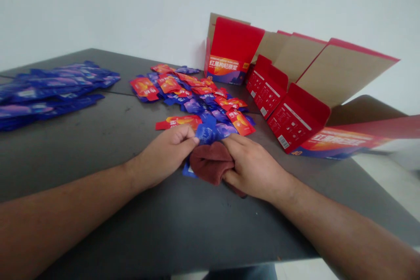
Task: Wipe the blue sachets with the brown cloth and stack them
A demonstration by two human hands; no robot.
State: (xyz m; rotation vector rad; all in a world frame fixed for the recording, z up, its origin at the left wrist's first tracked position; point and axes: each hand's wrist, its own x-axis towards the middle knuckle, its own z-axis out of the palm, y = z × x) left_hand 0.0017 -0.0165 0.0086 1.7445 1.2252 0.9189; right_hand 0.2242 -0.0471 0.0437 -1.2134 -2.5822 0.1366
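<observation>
My left hand [173, 148] pinches the edge of a blue sachet [205, 133] between thumb and fingers. A folded brown cloth [211, 162] is gripped in my right hand [251, 164] and lies over the sachet's lower part, hiding much of it. A blue corner sticks out below the cloth on the left. Just beyond my hands is a loose heap of red and purple-blue sachets; one red sachet [179, 121] lies flat by my left hand, and another red sachet [240, 122] rests at the heap's right edge.
A pile of blue sachets [55, 85] lies at the left of the dark table [131, 227]. Several open red cartons with raised flaps stand along the right, including one carton [226, 70] at the back and another [334, 140] near the table's right edge. A white wall rises behind.
</observation>
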